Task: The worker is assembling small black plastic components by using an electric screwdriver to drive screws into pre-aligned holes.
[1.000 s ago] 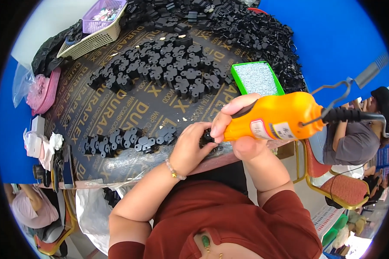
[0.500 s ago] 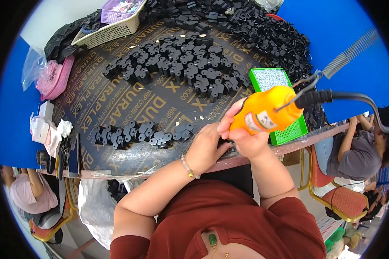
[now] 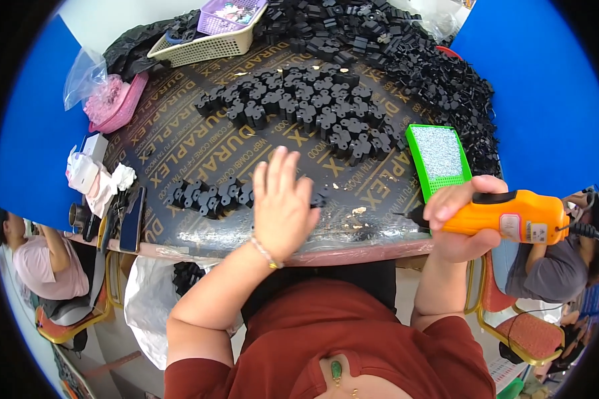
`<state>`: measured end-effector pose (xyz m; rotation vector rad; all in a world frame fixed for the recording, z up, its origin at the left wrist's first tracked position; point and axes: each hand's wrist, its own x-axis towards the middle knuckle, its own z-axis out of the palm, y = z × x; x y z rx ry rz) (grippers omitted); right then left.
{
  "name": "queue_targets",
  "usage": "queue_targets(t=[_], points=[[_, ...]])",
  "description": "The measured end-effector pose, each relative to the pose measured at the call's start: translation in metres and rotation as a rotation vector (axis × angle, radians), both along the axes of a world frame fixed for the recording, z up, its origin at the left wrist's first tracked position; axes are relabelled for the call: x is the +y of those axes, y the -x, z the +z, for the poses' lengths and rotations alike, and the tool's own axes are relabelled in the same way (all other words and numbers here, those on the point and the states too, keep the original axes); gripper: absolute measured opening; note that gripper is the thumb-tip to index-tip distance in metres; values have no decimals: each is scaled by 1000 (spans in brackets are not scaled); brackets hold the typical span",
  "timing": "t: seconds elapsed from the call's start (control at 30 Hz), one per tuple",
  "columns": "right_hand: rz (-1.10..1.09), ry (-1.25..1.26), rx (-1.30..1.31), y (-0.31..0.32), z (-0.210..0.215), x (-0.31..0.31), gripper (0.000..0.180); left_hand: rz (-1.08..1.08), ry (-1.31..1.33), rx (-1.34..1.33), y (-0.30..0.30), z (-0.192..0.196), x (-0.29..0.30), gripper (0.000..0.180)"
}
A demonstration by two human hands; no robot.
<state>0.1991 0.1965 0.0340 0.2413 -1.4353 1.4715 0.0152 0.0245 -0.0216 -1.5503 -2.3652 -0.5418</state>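
Observation:
My right hand [image 3: 462, 216] is wrapped round an orange electric screwdriver [image 3: 512, 216], held nearly level at the table's front right. Its dark tip points left, and a cable leaves its rear end. Over the front of the table my left hand [image 3: 283, 206] is open, fingers stretched, palm down. It covers part of a short row of black plastic parts [image 3: 209, 197]; whether it touches them I cannot tell. Just beyond the screwdriver lies a green tray [image 3: 447, 185] holding many small silvery pieces [image 3: 439, 153], apparently screws. Farther back, a larger group of black plastic parts [image 3: 313, 106] stands close together.
Loose black pieces [image 3: 446, 93] are heaped along the back and right. A cream basket [image 3: 206, 51] with a purple basket [image 3: 223, 23] stands back left, a pink basket [image 3: 130, 103] nearer. Tissues [image 3: 93, 179] and a phone [image 3: 133, 219] lie at left. Other people sit on both sides.
My right hand has swung right with the screwdriver, which went from raised and tilted to nearly level. My left hand has left its tip, moved left and opened. The view has shifted slightly.

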Motion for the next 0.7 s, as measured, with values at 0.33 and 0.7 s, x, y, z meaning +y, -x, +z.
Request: queue_targets(t=[0.33, 0.7], points=[[-206, 50, -115, -60, -16, 23, 69, 197, 75, 24, 120, 18, -16, 76], [-505, -9, -112, -82, -4, 35, 71, -87, 394, -235, 151, -1, 13, 60]])
